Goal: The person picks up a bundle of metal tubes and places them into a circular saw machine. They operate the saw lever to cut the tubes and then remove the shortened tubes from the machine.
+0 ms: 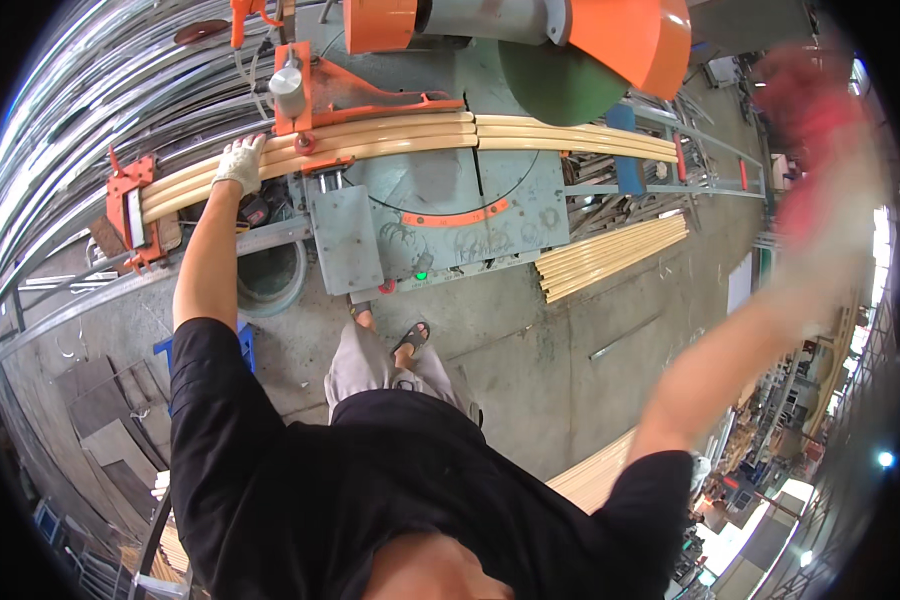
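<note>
Tan tubes lie side by side across a grey saw table, with a narrow gap across them near the table's middle. My left hand, in a whitish glove, is closed over the tubes left of the orange clamp. Its fingers reach across them. Far to the upper right, my right hand is stretched out and smeared by motion, with a red blur around it. Its fingers and anything in them cannot be made out. Above the tubes hangs a round green saw blade beneath an orange guard.
An orange end stop stands at the tubes' left ends. More tan tubes lie in a bundle right of the table, lower down. Long metal profiles fill the far left. A round tub sits below the left rail.
</note>
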Motion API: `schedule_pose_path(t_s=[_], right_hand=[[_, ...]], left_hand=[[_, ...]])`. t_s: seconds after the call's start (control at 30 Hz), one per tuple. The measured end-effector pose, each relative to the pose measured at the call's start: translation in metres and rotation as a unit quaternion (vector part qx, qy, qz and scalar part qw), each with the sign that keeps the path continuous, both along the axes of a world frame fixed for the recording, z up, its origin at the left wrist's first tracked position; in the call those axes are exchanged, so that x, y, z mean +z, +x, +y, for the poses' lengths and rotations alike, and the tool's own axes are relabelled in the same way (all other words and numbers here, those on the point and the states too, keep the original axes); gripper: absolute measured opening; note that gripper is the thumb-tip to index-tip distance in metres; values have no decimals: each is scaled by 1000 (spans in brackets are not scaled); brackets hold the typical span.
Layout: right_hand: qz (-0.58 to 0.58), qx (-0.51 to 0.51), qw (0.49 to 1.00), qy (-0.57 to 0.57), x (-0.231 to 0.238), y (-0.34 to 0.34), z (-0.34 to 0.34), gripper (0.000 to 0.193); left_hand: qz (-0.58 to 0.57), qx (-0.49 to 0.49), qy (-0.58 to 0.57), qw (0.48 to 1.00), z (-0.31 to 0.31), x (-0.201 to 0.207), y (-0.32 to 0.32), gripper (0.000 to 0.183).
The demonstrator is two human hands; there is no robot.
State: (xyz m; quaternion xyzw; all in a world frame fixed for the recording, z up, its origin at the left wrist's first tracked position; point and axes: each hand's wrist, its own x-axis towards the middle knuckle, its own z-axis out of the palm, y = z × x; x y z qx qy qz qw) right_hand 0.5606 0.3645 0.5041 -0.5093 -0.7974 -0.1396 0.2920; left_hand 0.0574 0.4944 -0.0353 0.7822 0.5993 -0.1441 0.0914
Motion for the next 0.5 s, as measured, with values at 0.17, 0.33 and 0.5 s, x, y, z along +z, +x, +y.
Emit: schedule_pose_path(t_s=[0.17, 0.33, 0.5], right_hand=[[244, -242, 613, -711, -381, 0, -110, 29], [50, -348, 761, -545, -607, -21, -177, 41], [19, -386, 715, -583, -629, -22, -171, 53]], left_hand=[[-36, -32, -18, 999, 8, 10, 3, 99], [-54, -56, -9, 997, 13, 23, -1, 95], [-43, -48, -25, 998, 12, 30, 4, 96]])
